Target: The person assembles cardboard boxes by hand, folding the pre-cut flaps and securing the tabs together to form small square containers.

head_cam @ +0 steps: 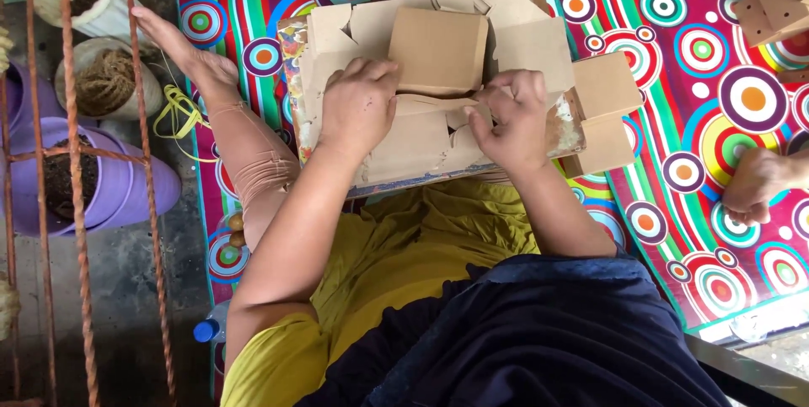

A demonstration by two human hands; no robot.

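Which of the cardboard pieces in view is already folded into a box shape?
The box at the top right corner, standing on the mat with small holes in its side. Those under the left hand and right hand lie flat.

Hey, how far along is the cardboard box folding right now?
Already done, it seems: a few folded brown boxes lie beside the board on its right. In hand: the left hand and right hand press on a flat die-cut cardboard blank, one panel standing up. Left: most flaps lie unfolded, so this box is barely begun. How many blanks remain underneath is hidden.
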